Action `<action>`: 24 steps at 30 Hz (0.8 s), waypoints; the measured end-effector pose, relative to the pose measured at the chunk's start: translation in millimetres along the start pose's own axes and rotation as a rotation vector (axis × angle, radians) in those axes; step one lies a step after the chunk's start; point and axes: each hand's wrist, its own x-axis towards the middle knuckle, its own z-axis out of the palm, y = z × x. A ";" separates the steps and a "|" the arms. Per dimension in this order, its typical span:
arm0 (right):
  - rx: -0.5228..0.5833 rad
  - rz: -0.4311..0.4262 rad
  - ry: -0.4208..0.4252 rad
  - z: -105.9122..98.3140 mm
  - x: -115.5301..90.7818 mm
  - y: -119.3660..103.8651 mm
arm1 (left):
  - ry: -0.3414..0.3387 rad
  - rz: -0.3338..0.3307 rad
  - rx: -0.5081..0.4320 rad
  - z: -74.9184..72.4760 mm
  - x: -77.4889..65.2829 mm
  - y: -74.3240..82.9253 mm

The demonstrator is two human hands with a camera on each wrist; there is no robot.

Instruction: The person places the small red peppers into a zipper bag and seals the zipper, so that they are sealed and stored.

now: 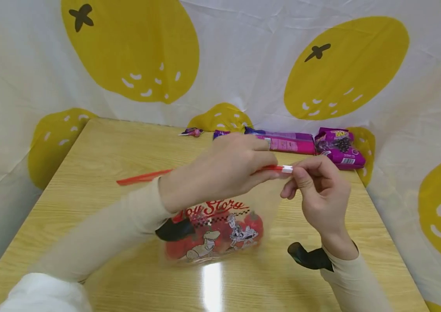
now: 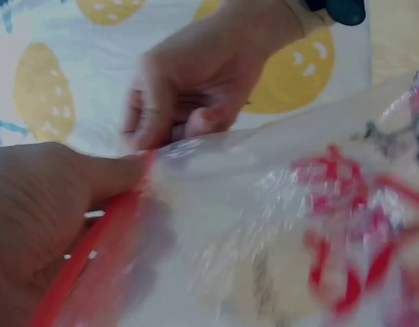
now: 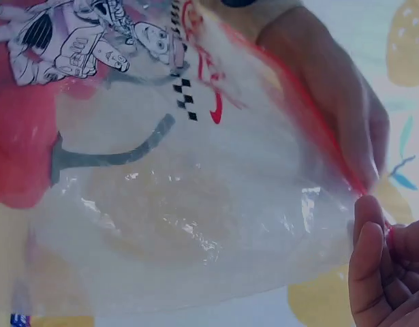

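Observation:
A clear zip bag with red "Toy Story" lettering hangs upright over the table, its red zip strip along the top. Red peppers with green stems show through its front. My left hand reaches across and grips the strip near its right end. My right hand pinches the bag's top right corner between thumb and forefinger, right by the white slider. In the right wrist view, the fingertips of both hands nearly meet at that corner. The left wrist view is blurred.
Along the table's back edge lie a wrapped lollipop, a long purple packet and a bulkier purple bag. Behind the wooden table hangs a white cloth with yellow fruit prints.

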 end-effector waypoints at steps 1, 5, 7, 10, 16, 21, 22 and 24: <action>0.019 -0.005 0.023 -2.0 -0.1 -3.6 | -0.011 -0.005 0.040 -7.4 -6.2 3.1; 0.057 0.027 0.094 -16.0 -2.2 -7.6 | -0.081 -0.069 0.166 -32.1 -42.2 3.3; 0.062 0.049 0.112 -23.4 -2.8 -6.3 | -0.107 -0.111 0.172 -40.9 -60.0 -2.6; 0.044 0.076 0.120 -31.1 -2.0 -5.3 | -0.085 -0.132 0.147 -54.2 -78.5 -14.7; 0.020 0.043 0.097 -29.2 4.9 -3.2 | 0.125 -0.057 0.226 -71.5 -91.4 -41.7; -0.043 0.149 -0.063 -19.0 6.6 10.3 | 0.088 -0.115 0.201 -65.9 -94.7 -48.1; -0.035 0.167 -0.079 -17.9 6.5 12.8 | 0.080 -0.125 0.194 -63.8 -94.2 -49.4; -0.008 0.178 -0.083 -17.1 6.5 16.9 | 0.071 -0.144 0.189 -61.9 -88.6 -49.3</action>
